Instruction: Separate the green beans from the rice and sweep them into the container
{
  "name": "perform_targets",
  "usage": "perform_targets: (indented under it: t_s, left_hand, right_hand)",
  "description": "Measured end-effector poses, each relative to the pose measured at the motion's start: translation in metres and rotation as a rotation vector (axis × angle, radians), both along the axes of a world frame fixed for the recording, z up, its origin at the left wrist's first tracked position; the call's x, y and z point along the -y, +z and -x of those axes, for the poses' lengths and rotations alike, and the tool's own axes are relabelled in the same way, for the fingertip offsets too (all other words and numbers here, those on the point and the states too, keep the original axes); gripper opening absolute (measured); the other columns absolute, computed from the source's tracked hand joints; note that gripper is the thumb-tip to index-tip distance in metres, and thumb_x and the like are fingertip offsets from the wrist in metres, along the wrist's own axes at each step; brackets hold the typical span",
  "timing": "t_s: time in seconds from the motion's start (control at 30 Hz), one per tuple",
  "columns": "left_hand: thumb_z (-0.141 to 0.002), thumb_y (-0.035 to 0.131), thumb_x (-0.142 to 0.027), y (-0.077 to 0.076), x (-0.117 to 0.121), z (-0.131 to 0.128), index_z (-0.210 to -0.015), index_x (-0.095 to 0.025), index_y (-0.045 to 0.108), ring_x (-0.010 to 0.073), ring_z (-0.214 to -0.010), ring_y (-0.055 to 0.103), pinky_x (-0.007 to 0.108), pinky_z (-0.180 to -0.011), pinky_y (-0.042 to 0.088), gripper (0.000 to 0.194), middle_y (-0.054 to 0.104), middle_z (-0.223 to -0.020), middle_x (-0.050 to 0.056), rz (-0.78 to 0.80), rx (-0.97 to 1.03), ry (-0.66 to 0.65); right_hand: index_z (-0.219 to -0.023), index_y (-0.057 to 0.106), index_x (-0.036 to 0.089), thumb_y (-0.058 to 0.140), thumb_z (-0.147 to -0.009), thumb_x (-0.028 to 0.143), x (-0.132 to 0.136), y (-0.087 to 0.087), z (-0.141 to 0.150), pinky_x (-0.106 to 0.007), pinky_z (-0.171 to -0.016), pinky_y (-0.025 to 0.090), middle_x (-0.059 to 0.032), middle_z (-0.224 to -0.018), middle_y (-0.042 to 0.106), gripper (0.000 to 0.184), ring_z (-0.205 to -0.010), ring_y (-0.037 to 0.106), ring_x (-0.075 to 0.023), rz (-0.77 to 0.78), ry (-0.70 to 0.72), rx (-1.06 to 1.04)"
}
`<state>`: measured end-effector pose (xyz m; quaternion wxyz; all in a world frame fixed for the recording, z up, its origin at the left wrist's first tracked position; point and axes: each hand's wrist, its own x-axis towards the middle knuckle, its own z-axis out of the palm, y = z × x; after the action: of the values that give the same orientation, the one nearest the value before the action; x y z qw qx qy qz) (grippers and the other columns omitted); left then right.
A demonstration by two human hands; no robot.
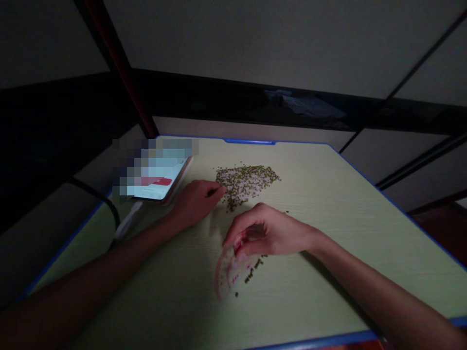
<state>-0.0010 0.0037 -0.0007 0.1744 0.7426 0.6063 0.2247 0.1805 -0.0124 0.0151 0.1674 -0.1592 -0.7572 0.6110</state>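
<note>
Clear plastic [230, 273], illegibly pink-printed, was pinched by the right hand [279, 231]; the grip of the left hand [195, 201], near mung beans [250, 179], couldn't be told.

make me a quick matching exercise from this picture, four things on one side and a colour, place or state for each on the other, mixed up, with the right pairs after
Column one
1. phone
2. left hand
3. right hand
4. table edge

Column two
a. gripping a see-through piece
b. blue
c. lit screen
d. right by the pile, on its left side

Right pairs: 1-c, 2-d, 3-a, 4-b
</note>
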Motion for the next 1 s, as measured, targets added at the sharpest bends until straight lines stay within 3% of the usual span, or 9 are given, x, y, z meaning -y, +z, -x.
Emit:
perform_targets:
  t_s: [0.13, 0.27, 0.37, 0.57, 0.83, 1.0]
  left_hand:
    - [-0.078, 0.036, -0.038, -0.001, -0.001, 0.000, -0.048, -0.018, 0.036, 0.0102, -0.048, 0.033, 0.027, -0.050, 0.016, 0.036, 0.034, -0.045, -0.004, 0.007, -0.011, 0.005]
    - [-0.078, 0.037, -0.039, -0.001, -0.001, 0.000, -0.047, -0.019, 0.032, 0.0099, -0.047, 0.033, 0.027, -0.050, 0.016, 0.037, 0.032, -0.045, -0.004, -0.013, -0.024, 0.017]
    - [-0.078, 0.036, -0.039, 0.000, -0.001, 0.000, -0.047, -0.019, 0.032, 0.0099, -0.047, 0.033, 0.027, -0.050, 0.016, 0.037, 0.032, -0.044, -0.004, -0.003, -0.028, 0.024]
    - [-0.076, 0.037, -0.039, 0.001, -0.001, -0.001, -0.047, -0.019, 0.033, 0.0103, -0.048, 0.035, 0.026, -0.050, 0.017, 0.036, 0.034, -0.046, -0.004, 0.006, -0.024, 0.033]
    - [-0.078, 0.037, -0.040, -0.001, -0.001, 0.001, -0.047, -0.019, 0.033, 0.0103, -0.047, 0.035, 0.026, -0.050, 0.018, 0.037, 0.033, -0.045, -0.004, -0.006, -0.028, 0.018]
    - [-0.078, 0.037, -0.039, 0.000, -0.002, 0.000, -0.048, -0.019, 0.032, 0.0102, -0.048, 0.035, 0.026, -0.050, 0.018, 0.037, 0.034, -0.045, -0.004, -0.010, -0.020, 0.007]
  right_hand:
    - [-0.077, 0.064, 0.013, 0.073, -0.061, 0.016, -0.025, 0.004, -0.027, -0.020, -0.053, 0.043, 0.0011, -0.064, 0.061, 0.019, -0.058, 0.055, -0.0077, -0.042, -0.353, -0.117]
    - [-0.071, 0.060, 0.014, 0.078, -0.053, 0.025, -0.055, -0.001, -0.072, -0.021, -0.045, 0.037, 0.0020, -0.057, 0.060, 0.028, -0.047, 0.051, -0.0076, -0.027, -0.791, -0.010]
    - [-0.060, 0.055, 0.016, 0.082, -0.043, 0.030, -0.067, -0.005, -0.103, -0.023, -0.046, 0.038, 0.0012, -0.056, 0.061, 0.035, -0.048, 0.052, -0.0093, -0.018, -0.978, 0.054]
    - [-0.057, 0.056, 0.015, 0.079, -0.047, 0.039, -0.068, -0.005, -0.124, -0.021, -0.045, 0.035, 0.0006, -0.054, 0.060, 0.035, -0.046, 0.048, -0.0073, -0.019, -0.985, 0.164]
    - [-0.070, 0.058, 0.013, 0.077, -0.049, 0.039, -0.068, -0.003, -0.122, -0.020, -0.041, 0.029, 0.0028, -0.050, 0.058, 0.039, -0.040, 0.043, -0.0053, 0.016, -0.844, 0.316]
    - [-0.062, 0.056, 0.013, 0.075, -0.052, 0.036, -0.070, -0.004, -0.117, -0.020, -0.043, 0.032, 0.0029, -0.049, 0.056, 0.031, -0.042, 0.046, -0.0066, -0.058, -0.668, 0.415]
